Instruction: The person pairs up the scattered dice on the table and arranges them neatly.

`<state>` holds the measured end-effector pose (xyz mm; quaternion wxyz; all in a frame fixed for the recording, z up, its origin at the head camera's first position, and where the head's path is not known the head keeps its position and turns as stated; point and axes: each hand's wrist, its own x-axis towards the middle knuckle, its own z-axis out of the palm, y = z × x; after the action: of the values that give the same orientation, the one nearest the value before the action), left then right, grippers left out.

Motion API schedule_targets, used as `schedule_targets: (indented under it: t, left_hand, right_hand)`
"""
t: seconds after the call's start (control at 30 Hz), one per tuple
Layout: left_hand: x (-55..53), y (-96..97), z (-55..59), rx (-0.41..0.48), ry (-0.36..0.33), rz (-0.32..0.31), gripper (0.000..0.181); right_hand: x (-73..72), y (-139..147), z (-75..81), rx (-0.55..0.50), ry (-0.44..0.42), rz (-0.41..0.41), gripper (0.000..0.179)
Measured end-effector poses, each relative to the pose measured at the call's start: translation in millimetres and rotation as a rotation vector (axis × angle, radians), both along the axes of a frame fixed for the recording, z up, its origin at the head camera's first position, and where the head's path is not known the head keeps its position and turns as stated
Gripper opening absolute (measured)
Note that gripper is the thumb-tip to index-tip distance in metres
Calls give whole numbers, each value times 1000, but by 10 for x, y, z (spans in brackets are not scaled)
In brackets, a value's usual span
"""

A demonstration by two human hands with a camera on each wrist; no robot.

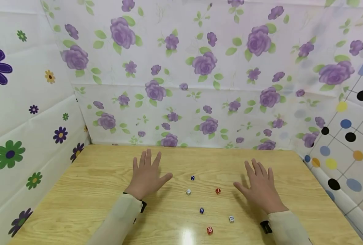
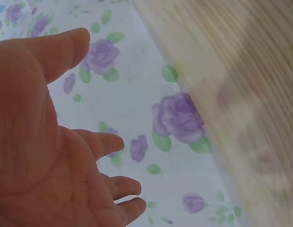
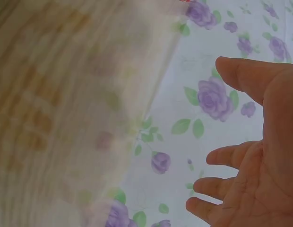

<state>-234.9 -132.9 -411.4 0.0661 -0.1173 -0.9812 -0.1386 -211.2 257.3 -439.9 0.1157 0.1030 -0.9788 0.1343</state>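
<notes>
Six small dice lie between my two hands, paired by colour. At the back is a blue die point(image 1: 192, 178), with a white die point(image 1: 189, 192) just in front of it and a red die point(image 1: 218, 191) to the right. Nearer to me are another blue die point(image 1: 201, 210), a white die point(image 1: 232, 219) and a red die point(image 1: 210, 230). My left hand point(image 1: 146, 178) hovers left of them, fingers spread, holding nothing. Over the right side my right hand point(image 1: 261, 189) is spread too, its thumb pointing toward the back red die. Both wrist views show bare palms.
The dice are on a light wooden table point(image 1: 92, 183). Behind it hangs a cloth with purple roses point(image 1: 181, 112). A flowered cloth point(image 1: 40, 132) walls the left side, and a dotted cloth point(image 1: 347, 153) the right. Each wrist wears a black strap point(image 1: 265, 227).
</notes>
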Motion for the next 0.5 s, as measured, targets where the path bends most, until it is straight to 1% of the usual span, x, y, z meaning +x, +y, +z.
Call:
schedule_targets:
  t: [0.1, 0.17, 0.23, 0.3, 0.33, 0.4, 0.43, 0.5]
  left_hand:
    - [12, 40, 23, 9, 10, -27, 93]
    - [19, 76, 38, 24, 10, -52, 90]
    - [17, 121, 41, 26, 17, -78, 86]
    - [16, 179, 44, 30, 21, -111, 78]
    - [19, 212, 47, 42, 19, -129, 73]
    - [17, 281, 37, 42, 6, -172, 62]
    - [16, 321, 24, 44, -4, -192, 56]
    - [15, 402, -4, 66, -54, -237, 47]
  right_hand:
    - [-12, -4, 13, -13, -14, 8, 92]
    - [-18, -17, 44, -14, -49, 15, 91]
    - [-18, -39, 97, -36, -121, 24, 89]
    - [-11, -73, 166, -54, -205, 40, 83]
    - [-4, -94, 201, -63, -247, 48, 76]
    - [20, -140, 273, -90, -315, 90, 57]
    - [32, -157, 300, -99, -342, 123, 48]
    - [59, -178, 344, -128, -399, 229, 31]
